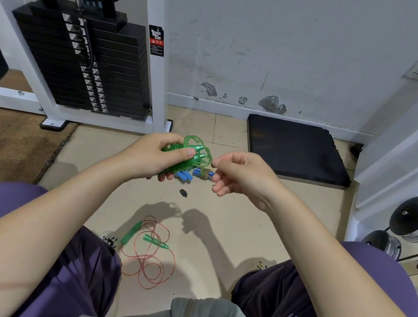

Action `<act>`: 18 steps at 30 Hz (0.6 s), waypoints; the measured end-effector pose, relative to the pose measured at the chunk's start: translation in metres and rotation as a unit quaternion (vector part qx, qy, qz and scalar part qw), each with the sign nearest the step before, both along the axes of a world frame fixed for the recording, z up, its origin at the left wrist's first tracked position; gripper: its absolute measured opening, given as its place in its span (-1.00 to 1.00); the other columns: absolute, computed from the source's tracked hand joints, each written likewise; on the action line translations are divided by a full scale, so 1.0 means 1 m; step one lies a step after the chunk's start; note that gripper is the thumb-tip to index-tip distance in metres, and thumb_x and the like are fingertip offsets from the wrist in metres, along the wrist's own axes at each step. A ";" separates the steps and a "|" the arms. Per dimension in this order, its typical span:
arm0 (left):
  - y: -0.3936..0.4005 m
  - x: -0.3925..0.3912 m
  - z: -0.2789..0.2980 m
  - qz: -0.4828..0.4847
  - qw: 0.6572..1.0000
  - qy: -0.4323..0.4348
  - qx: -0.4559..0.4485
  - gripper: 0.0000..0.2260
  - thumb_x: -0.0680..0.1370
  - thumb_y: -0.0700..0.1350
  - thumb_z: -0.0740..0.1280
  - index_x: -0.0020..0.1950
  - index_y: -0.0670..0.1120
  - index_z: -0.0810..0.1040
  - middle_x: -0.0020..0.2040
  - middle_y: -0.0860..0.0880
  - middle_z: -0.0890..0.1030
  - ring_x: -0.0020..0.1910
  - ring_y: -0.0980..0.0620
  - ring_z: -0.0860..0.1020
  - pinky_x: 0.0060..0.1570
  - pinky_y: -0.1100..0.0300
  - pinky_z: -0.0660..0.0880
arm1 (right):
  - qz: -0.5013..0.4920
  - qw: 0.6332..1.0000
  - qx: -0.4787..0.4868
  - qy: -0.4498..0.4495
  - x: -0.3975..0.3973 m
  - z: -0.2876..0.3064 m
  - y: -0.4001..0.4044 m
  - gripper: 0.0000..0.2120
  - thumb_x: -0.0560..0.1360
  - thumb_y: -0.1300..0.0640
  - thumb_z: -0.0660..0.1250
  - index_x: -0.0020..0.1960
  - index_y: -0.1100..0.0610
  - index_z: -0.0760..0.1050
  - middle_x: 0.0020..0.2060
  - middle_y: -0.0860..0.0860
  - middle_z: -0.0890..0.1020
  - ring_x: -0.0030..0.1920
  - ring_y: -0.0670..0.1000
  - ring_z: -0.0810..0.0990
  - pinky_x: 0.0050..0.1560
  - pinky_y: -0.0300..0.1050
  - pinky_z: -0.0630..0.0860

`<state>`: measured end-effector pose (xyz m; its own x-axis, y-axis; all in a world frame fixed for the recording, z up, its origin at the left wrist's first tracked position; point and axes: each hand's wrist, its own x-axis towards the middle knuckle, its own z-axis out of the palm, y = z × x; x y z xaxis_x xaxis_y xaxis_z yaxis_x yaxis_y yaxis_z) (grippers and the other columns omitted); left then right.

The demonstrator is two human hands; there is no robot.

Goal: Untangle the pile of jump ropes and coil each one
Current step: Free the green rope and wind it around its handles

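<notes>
Left hand (160,154) grips your coiled translucent green plastic jump rope (194,156); pinch its loose end with your half-curled, empty right hand (238,175) fingers and tuck snugly.

The left hand (157,157) covers much of the green jump rope (195,153), so its handles and the rope's end cannot be traced. The blue-handled rope (201,173) on the floor lies partly behind both hands. The small dark thing (183,192) is too small to identify, perhaps a clip. The weight stack (81,56) is cut off at the top edge.
</notes>
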<state>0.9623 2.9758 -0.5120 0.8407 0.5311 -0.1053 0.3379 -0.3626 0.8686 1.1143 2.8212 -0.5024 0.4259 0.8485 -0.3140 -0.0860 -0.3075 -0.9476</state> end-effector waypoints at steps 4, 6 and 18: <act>-0.002 0.001 -0.004 -0.008 0.999 -0.023 0.033 -0.88 0.57 0.13 0.35 -0.02 0.13 0.61 -0.39 -0.03 0.64 -0.48 0.02 0.54 -0.55 0.30 0.36 | -0.007 1.000 -0.006 0.012 -0.003 0.000 0.002 -0.68 0.56 -0.04 0.36 -0.04 0.25 0.47 -0.34 0.12 0.59 -0.39 0.09 0.59 -0.35 -0.12 0.59; -0.003 0.002 -0.007 -0.002 0.998 -0.041 0.052 -0.89 0.55 0.15 0.37 0.00 0.17 0.61 -0.34 0.00 0.66 -0.42 -0.05 0.61 -0.47 0.23 0.47 | -0.017 1.000 -0.011 0.001 -0.004 -0.001 0.003 -0.63 0.52 -0.10 0.38 -0.09 0.23 0.45 -0.35 0.12 0.58 -0.41 0.09 0.58 -0.36 -0.11 0.58; 0.005 0.000 -0.004 0.051 0.998 -0.015 0.046 -0.81 0.54 0.20 0.36 -0.01 0.10 0.60 -0.40 0.02 0.64 -0.49 0.07 0.54 -0.54 0.29 0.37 | -0.105 0.994 0.023 -0.012 0.008 0.003 0.002 -0.92 0.50 0.25 0.43 -0.11 0.23 0.54 -0.34 0.11 0.56 -0.45 0.02 0.51 -0.43 -0.16 0.48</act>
